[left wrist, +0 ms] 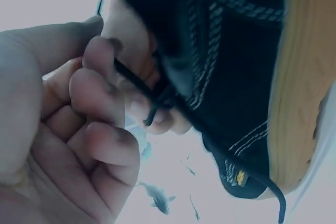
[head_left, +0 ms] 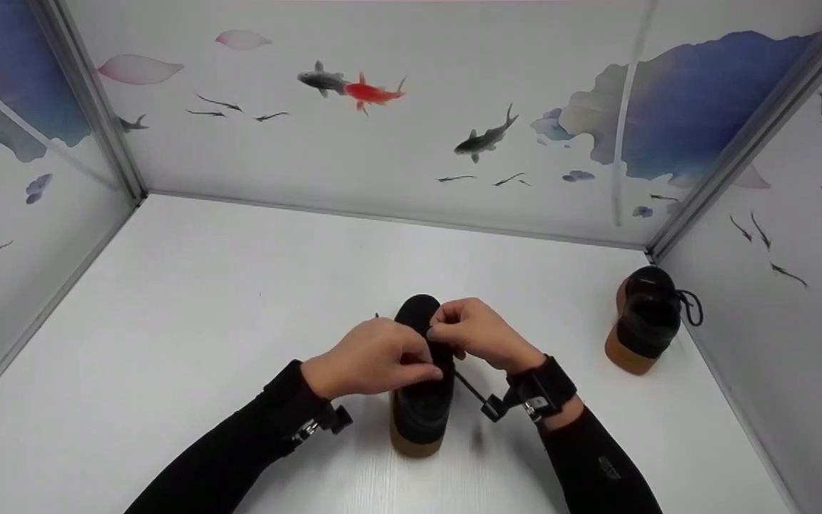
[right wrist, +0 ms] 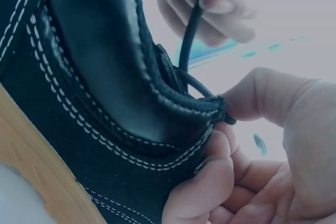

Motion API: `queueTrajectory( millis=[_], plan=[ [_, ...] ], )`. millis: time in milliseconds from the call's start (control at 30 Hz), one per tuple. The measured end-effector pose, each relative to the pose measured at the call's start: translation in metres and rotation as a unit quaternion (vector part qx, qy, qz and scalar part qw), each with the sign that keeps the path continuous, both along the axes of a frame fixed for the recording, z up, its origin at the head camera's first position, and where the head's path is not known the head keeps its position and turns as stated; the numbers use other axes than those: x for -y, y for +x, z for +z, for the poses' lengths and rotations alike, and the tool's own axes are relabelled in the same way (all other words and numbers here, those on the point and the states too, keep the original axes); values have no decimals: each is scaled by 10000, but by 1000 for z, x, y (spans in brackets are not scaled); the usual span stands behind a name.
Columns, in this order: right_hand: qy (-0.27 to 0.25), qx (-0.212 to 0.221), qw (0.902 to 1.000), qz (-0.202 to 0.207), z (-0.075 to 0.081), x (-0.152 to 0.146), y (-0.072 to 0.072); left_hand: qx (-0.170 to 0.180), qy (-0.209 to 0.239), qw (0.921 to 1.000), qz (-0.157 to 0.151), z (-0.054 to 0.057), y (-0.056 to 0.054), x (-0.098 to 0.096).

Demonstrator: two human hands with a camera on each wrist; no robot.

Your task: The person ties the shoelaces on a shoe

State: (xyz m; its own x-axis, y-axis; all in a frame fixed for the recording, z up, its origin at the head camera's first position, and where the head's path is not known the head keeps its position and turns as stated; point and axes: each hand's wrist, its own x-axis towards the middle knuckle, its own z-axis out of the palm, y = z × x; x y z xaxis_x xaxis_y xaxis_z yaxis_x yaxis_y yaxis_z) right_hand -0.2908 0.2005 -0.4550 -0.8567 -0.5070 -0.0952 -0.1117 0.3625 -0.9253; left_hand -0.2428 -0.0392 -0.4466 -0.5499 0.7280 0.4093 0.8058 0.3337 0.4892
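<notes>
A black shoe with a tan sole stands on the white surface, its toe pointing away from me. Over its left side, my left hand pinches a black shoelace between thumb and index finger; the right wrist view shows that lace rising from the shoe opening. My right hand is at the other side. In the right wrist view its thumb and fingers pinch the edge of the lacing flap, where a short lace end sticks out. Both hands hide much of the lacing in the head view.
A second black shoe with a tan sole stands to the right near the side wall, a lace loop hanging off it. White panels printed with fish and petals enclose the white surface at the back and both sides.
</notes>
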Motion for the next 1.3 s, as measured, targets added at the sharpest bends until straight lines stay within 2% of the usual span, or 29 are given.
queueTrajectory(
  millis=[200,400,600,833,1067,1300],
  plan=[
    [7,36,10000,-21,1,0,1,230,-367,9991,-33,-2,-1,-2],
    [16,21,10000,15,1,0,1,284,-585,9979,46,0,-3,3],
    [30,15,10000,12,1,0,0,-34,-672,9976,162,1,-6,10],
    [71,-1,10000,4,1,0,1,-358,-627,9972,212,-4,-8,8],
    [74,51,10000,27,3,-1,1,-202,-339,9982,459,-7,-7,4],
    [12,143,9999,48,3,-1,0,145,-417,9985,313,-8,-10,5]
  ],
)
